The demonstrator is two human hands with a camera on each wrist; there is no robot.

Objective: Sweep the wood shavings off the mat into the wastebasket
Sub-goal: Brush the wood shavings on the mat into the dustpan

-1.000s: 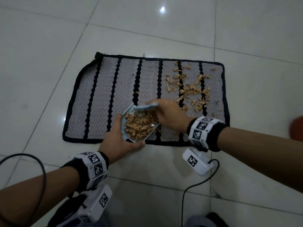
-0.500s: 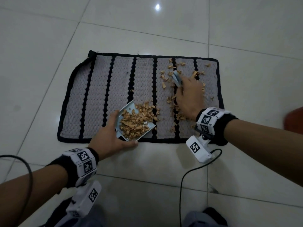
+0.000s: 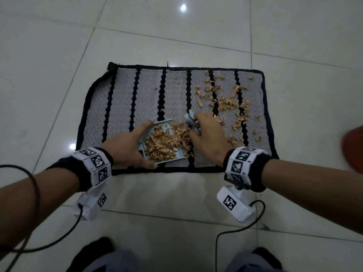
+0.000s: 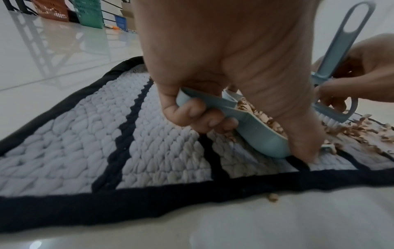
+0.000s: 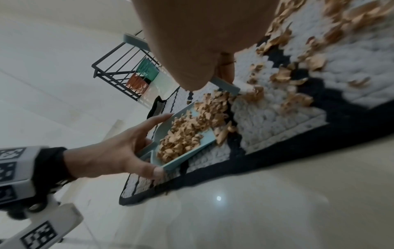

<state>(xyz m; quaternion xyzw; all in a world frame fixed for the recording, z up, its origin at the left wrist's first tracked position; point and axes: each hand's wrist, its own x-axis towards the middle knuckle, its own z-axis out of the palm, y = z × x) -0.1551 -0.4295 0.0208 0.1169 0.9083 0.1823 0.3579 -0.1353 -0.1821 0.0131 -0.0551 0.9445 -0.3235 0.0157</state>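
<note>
A grey woven mat (image 3: 121,107) with black stripes lies on the tiled floor. My left hand (image 3: 125,148) grips the handle of a pale blue dustpan (image 3: 172,157) at the mat's near edge; its tray is heaped with wood shavings (image 3: 163,142). In the left wrist view the fingers (image 4: 200,116) curl round the dustpan (image 4: 262,139) handle. My right hand (image 3: 208,136) holds a small blue brush (image 3: 191,122) at the pan's open side, its bristles (image 4: 334,121) down among shavings. Loose shavings (image 3: 227,103) lie scattered over the mat's right part. An orange-red object (image 3: 353,146), cut off at the right edge, is too little seen to name.
Glossy white floor tiles (image 3: 176,36) surround the mat. One shaving (image 4: 273,198) lies on the floor just off the near edge. Cables (image 3: 235,230) trail from both wrist cameras. Far off stand a black metal rack (image 5: 119,70) and green (image 4: 88,12) and brown (image 4: 52,11) crates.
My right hand has drawn the brush back from the far right of the mat to the dustpan's mouth, dragging shavings with it. The left hand kept the pan in place.
</note>
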